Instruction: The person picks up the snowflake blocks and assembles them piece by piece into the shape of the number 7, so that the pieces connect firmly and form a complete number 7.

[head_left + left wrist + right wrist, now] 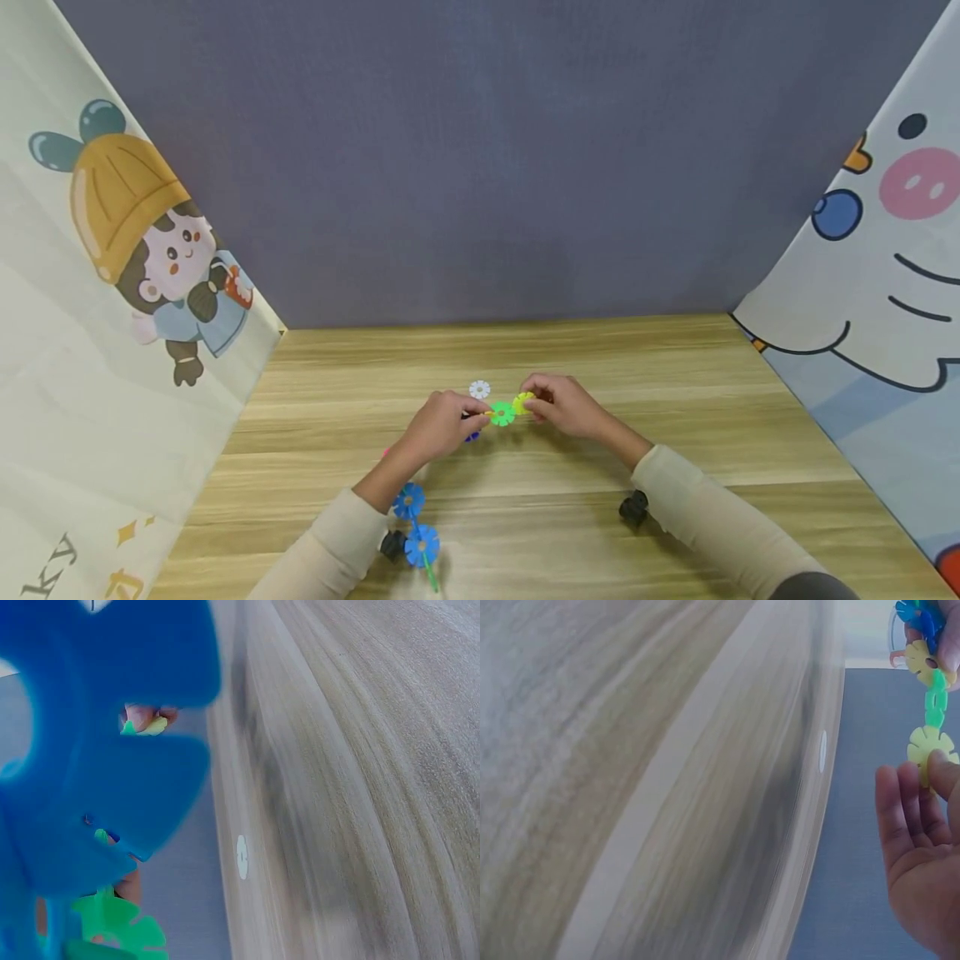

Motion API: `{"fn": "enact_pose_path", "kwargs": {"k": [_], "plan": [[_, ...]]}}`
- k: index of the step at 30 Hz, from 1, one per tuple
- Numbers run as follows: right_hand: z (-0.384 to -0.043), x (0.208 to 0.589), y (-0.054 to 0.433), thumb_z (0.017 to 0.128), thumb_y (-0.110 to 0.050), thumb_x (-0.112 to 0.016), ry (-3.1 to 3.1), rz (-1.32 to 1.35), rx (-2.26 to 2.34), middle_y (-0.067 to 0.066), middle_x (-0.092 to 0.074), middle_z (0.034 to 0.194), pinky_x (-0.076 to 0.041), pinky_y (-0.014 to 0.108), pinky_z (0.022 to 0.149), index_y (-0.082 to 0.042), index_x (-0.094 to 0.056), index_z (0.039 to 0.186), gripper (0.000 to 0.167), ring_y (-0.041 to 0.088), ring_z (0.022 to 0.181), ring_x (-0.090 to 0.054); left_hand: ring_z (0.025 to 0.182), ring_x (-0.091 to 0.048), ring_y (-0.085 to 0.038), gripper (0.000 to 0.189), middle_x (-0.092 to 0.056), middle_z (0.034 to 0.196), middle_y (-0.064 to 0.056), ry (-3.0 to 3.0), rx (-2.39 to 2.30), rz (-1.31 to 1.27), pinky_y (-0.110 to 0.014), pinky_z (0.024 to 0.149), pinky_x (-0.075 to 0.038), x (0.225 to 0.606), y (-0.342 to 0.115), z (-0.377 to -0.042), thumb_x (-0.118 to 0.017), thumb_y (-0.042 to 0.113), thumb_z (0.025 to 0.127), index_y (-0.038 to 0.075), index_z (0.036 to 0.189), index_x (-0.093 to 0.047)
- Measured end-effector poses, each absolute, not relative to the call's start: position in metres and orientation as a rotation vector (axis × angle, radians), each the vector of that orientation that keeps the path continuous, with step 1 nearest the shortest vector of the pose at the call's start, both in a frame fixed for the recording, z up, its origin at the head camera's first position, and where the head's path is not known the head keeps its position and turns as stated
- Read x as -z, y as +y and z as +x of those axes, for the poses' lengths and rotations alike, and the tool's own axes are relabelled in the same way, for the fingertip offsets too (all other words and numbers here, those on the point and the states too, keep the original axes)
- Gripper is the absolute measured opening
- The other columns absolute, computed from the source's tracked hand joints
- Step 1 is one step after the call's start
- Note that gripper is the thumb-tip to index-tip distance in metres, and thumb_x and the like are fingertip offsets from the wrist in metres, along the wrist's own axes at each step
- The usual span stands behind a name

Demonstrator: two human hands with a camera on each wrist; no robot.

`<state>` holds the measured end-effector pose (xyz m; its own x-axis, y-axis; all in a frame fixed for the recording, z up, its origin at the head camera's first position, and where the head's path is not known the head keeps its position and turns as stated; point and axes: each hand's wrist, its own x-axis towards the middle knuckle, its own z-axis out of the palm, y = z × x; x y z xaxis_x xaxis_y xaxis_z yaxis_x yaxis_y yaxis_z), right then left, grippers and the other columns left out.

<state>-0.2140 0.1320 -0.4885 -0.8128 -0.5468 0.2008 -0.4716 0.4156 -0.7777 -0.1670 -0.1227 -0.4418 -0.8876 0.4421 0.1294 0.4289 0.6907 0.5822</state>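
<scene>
A chain of notched plastic snowflake discs runs between both hands above the table. My left hand (442,425) pinches the chain near a yellow disc (917,660), beside a dark blue disc (471,436). A green disc (502,413) spans the gap between the hands. At the right end, a yellow disc (523,403) is pinched between thumb and fingers of my right hand (567,407). More of the chain hangs by the left forearm: two blue discs (422,546) and a green piece (430,573). A blue disc (90,772) covers much of the left wrist view.
A single white disc (480,389) lies on the wooden table (637,358) just beyond the hands. A grey panel (480,167) stands at the back. Printed cartoon sheets (97,417) flank the table. Each wrist carries a small black device (633,508).
</scene>
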Motion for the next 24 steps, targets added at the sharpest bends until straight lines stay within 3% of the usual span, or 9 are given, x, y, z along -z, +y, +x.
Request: {"fn": "enact_pose_path", "kwargs": {"k": [11, 17, 24], "plan": [[-0.2101, 0.4917, 0.1291, 0.098, -0.018, -0.068, 2.651, -0.993, 1.278, 0.009, -0.07, 0.08, -0.049, 0.022, 0.057, -0.016, -0.072, 0.105, 0.008, 0.003, 0.063, -0.055, 0.063, -0.055, 0.0, 0.011, -0.077, 0.082, 0.006, 2.85, -0.985, 0.756, -0.019, 0.061, -0.048, 0.4431, -0.1216, -0.1682, -0.073, 0.021, 0.094, 0.016, 0.1, -0.081], [-0.206, 0.4919, 0.1245, 0.095, -0.016, -0.072, 2.701, -1.01, 1.317, 0.0, -0.07, 0.08, -0.05, 0.02, 0.057, -0.014, -0.074, 0.104, 0.009, 0.001, 0.064, -0.054, 0.061, -0.051, 0.0, 0.01, -0.075, 0.079, 0.008, 2.865, -0.996, 0.72, -0.018, 0.057, -0.044, 0.4429, -0.1218, -0.1692, -0.075, 0.021, 0.093, 0.016, 0.099, -0.082], [-0.2064, 0.4913, 0.1226, 0.094, -0.015, -0.073, 2.687, -0.999, 1.391, 0.006, -0.074, 0.081, -0.052, 0.022, 0.056, -0.012, -0.076, 0.104, 0.011, 0.002, 0.062, -0.057, 0.056, -0.049, -0.001, 0.01, -0.073, 0.075, 0.005, 2.857, -1.072, 0.673, -0.017, 0.052, -0.042, 0.4426, -0.1205, -0.1691, -0.076, 0.018, 0.092, 0.014, 0.099, -0.082]]}}
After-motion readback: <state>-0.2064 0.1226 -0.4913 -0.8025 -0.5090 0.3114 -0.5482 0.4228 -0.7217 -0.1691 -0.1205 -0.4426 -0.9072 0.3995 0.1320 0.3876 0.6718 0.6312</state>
